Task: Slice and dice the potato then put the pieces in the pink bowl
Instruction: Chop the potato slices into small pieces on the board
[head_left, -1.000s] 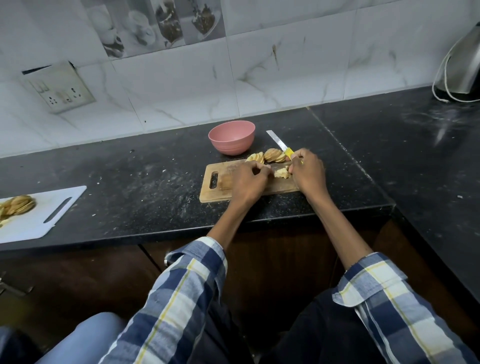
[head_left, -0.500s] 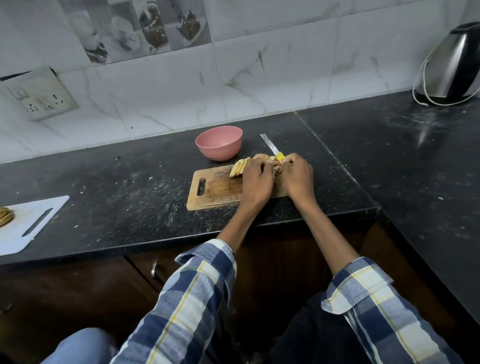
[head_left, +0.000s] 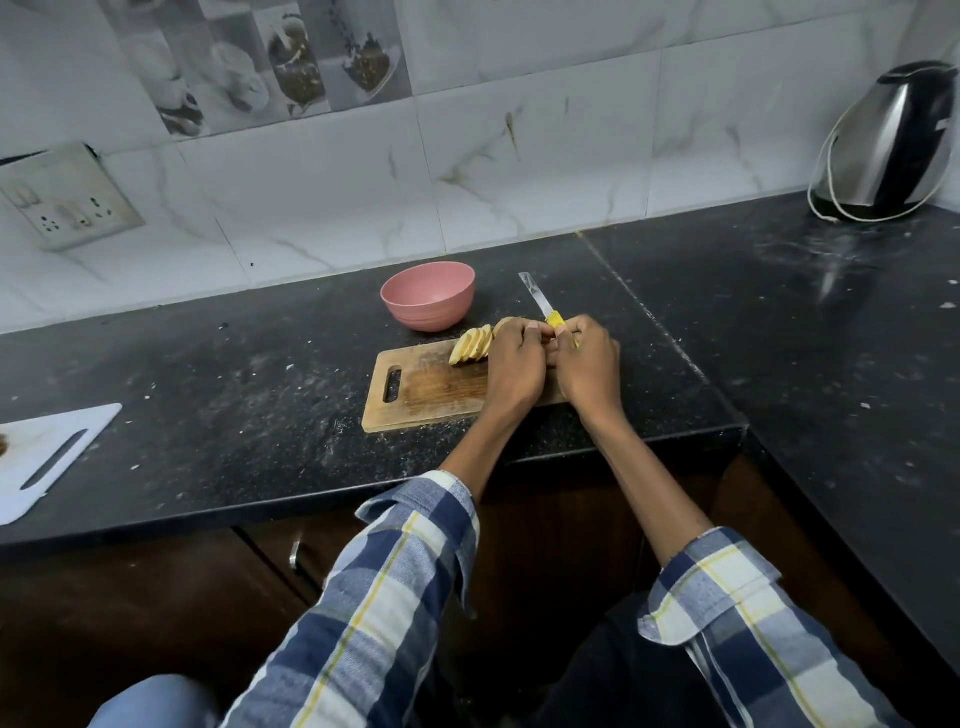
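Observation:
A wooden cutting board (head_left: 426, 389) lies on the black counter, with a fanned row of potato slices (head_left: 471, 345) at its far edge. My left hand (head_left: 514, 369) covers more potato just right of that row, fingers curled over it. My right hand (head_left: 587, 364) grips the yellow handle of a knife (head_left: 540, 301), whose blade points up and away toward the wall. Both hands touch each other over the board's right end. The pink bowl (head_left: 428, 296) stands behind the board and looks empty.
A white cutting board (head_left: 47, 457) lies at the left edge of the counter. A steel kettle (head_left: 888, 145) with a white cord stands at the back right. A wall socket (head_left: 67, 197) sits on the tiled wall at left. The counter's front edge runs just below the board.
My left hand has moved from the board's middle up to the potato at the far edge, beside my right hand. The view has shifted left and down, so the white board slid out of sight.

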